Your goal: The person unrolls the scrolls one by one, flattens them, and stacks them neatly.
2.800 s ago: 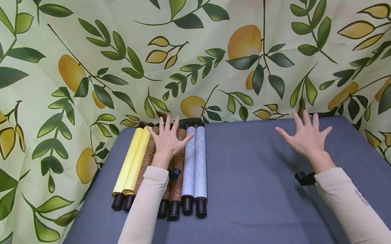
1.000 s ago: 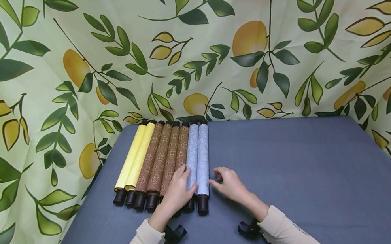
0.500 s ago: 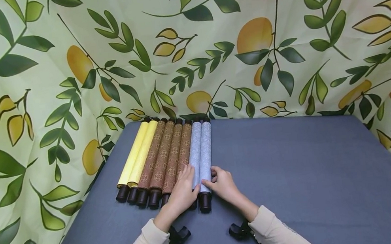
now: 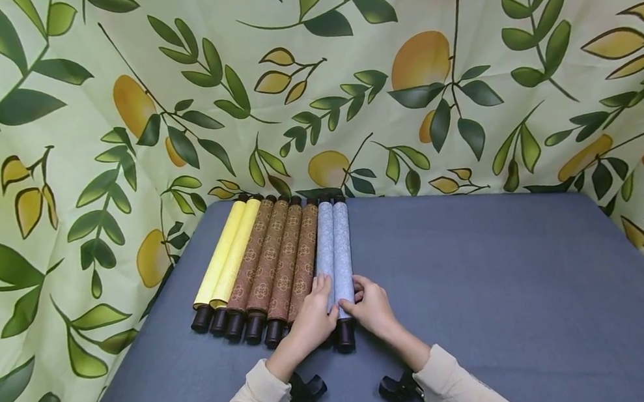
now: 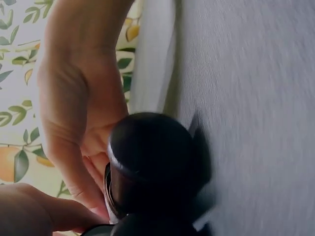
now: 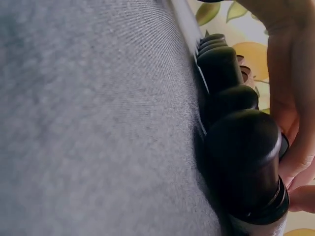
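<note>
A row of rolled scrolls lies on the grey table (image 4: 484, 289): two yellow (image 4: 224, 257), several brown patterned (image 4: 272, 258), and two pale blue (image 4: 332, 246), all with dark end caps. My left hand (image 4: 321, 302) rests with fairly straight fingers on the left blue scroll near its front end. My right hand (image 4: 361, 295) pinches the rightmost blue scroll just above its cap (image 4: 345, 336). The two thumbs almost meet. The left wrist view shows my left palm (image 5: 74, 123) beside a dark cap (image 5: 150, 157). In the right wrist view, the right hand's fingers (image 6: 290, 98) lie over the caps (image 6: 243, 157).
A leaf-and-lemon patterned cloth (image 4: 403, 74) hangs behind and along both sides of the table. The scrolls sit at the table's left, reaching its far edge. Bare grey surface stretches to the right. Black wrist camera mounts (image 4: 306, 389) sit under both sleeves.
Both hands came from spread apart at the far side to the scrolls' near ends. Over the last second they closed in on the blue scrolls, and the right hand took hold of the rightmost one.
</note>
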{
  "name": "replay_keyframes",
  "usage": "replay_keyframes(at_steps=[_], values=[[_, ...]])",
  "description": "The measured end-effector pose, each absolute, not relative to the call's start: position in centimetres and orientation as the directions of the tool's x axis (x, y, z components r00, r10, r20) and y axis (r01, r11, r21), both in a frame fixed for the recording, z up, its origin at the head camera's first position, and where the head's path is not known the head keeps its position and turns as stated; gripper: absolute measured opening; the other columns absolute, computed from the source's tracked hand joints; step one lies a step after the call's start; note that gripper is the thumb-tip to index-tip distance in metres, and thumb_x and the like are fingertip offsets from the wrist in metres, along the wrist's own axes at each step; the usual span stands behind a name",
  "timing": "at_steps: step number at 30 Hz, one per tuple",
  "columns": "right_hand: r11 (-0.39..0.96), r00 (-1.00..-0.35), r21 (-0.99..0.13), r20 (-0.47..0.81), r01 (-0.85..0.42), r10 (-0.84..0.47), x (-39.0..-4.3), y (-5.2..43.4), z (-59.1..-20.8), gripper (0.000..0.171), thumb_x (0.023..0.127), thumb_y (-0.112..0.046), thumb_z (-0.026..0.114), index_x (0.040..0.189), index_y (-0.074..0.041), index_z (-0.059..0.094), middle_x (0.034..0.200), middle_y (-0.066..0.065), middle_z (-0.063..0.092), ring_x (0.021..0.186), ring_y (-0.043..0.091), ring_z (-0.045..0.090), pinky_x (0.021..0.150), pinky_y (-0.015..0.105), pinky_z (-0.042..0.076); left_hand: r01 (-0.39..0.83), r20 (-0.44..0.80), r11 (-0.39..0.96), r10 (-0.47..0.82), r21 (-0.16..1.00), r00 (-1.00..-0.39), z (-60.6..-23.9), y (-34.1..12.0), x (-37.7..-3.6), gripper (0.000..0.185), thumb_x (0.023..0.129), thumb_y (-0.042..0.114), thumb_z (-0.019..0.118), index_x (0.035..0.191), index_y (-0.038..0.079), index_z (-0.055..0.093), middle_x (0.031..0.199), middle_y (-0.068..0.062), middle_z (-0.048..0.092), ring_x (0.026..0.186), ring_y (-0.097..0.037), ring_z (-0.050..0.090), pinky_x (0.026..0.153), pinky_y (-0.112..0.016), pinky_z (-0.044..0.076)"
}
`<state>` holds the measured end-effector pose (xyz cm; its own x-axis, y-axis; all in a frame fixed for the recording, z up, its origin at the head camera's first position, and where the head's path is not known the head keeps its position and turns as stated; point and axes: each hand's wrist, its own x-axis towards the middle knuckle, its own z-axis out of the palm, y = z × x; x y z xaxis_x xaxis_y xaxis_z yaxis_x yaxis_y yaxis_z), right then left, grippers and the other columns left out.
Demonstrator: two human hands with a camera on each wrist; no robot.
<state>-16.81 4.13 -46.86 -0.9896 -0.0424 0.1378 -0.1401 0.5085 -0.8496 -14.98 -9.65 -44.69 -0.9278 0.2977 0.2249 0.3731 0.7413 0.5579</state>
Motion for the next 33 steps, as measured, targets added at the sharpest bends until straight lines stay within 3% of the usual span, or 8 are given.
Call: replay_keyframes(at_steps=[6, 12, 27, 33], values=[[0.484, -0.993, -0.869, 0.117, -0.105, -0.007, -16.4, 4.8, -46.8, 0.053, 0.074, -0.002, 0.076, 0.12, 0.015, 0.057, 0.096, 0.027, 0.071, 0.079, 0.027, 0.068, 0.063, 0.024, 0.052, 0.351, 0.281, 0.67, 0.215, 0.654, -0.935, -45.5, -8.7, -15.1, 0.056, 0.077, -0.007, 0.065, 0.128, -0.021, 0.047, 0.134, -0.045, 0.043, 0.125, -0.059, 0.045, 0.104, -0.058, 0.04], [0.468, -0.994, -0.88, 0.109, -0.083, 0.028, -16.1, 5.7, -46.7, 0.051, 0.074, 0.0, 0.076, 0.119, 0.015, 0.057, 0.093, 0.026, 0.07, 0.078, 0.025, 0.066, 0.061, 0.019, 0.049, 0.378, 0.34, 0.586, 0.179, 0.717, -0.923, -46.2, -8.1, -15.2, 0.058, 0.075, -0.009, 0.065, 0.129, -0.021, 0.047, 0.135, -0.04, 0.047, 0.124, -0.05, 0.051, 0.102, -0.053, 0.043], [0.503, -0.994, -0.864, 0.055, -0.003, 0.09, -15.0, 9.8, -46.2, 0.054, 0.076, -0.002, 0.074, 0.124, 0.014, 0.054, 0.097, 0.026, 0.07, 0.081, 0.025, 0.066, 0.063, 0.017, 0.047, 0.325, 0.281, 0.319, 0.175, 0.89, -0.943, -47.7, -4.4, -15.0, 0.063, 0.076, -0.014, 0.062, 0.135, -0.021, 0.039, 0.145, -0.039, 0.034, 0.134, -0.047, 0.04, 0.107, -0.048, 0.035], [0.553, -0.994, -0.833, 0.047, 0.015, 0.097, -14.7, 11.5, -45.9, 0.055, 0.077, -0.003, 0.074, 0.125, 0.015, 0.053, 0.101, 0.028, 0.069, 0.083, 0.027, 0.067, 0.063, 0.019, 0.047, 0.346, 0.284, 0.362, 0.214, 0.866, -0.935, -47.7, -3.0, -15.1, 0.062, 0.079, -0.01, 0.061, 0.137, -0.018, 0.04, 0.147, -0.036, 0.035, 0.136, -0.044, 0.04, 0.109, -0.05, 0.036]])
